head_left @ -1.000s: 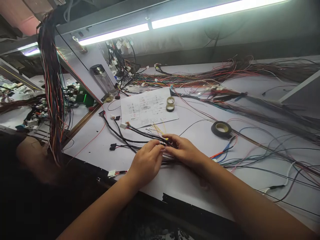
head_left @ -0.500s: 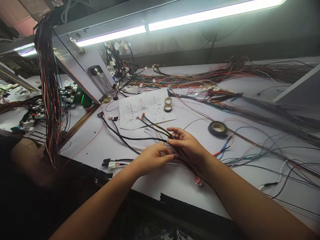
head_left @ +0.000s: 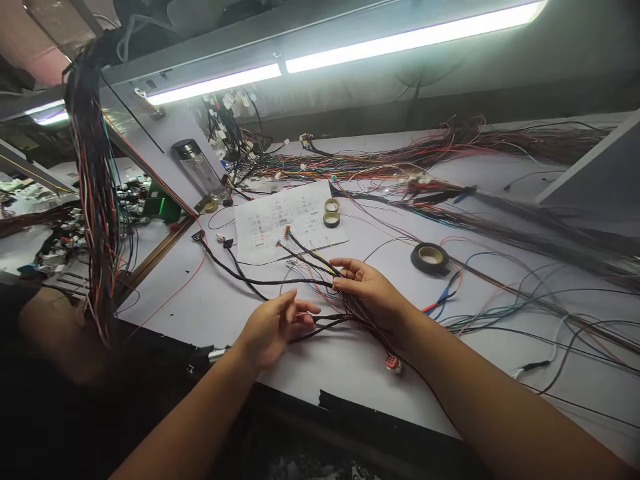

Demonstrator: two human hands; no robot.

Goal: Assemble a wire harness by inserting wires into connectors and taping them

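My right hand [head_left: 369, 288] grips a wire harness [head_left: 357, 313] between thumb and fingers, where several black-sleeved branches meet loose dark and red wires. My left hand [head_left: 270, 330] is just left of it, fingers apart, beside the lower black branches; its fingertips partly cover them. Two thin branches run up from my right hand, one ending in an orange connector [head_left: 287, 231]. Longer branches lead left to a black connector [head_left: 199, 236] and a small black-and-white pair [head_left: 226, 242]. A red connector [head_left: 393, 363] lies below my right wrist. A white connector [head_left: 217, 355] is partly hidden behind my left forearm.
A printed wiring drawing [head_left: 265, 220] lies behind the harness, with two small tape rolls [head_left: 331, 219] on it. Black tape [head_left: 430, 257] lies to the right. Wire bundles [head_left: 370, 167] span the back. A bottle [head_left: 200, 170] stands left, near hanging wires [head_left: 93, 187]. Another person's arm [head_left: 53, 327] shows left.
My left hand has drawn back to the left from the harness and its fingers have opened. My right hand keeps its hold. The view has shifted slightly.
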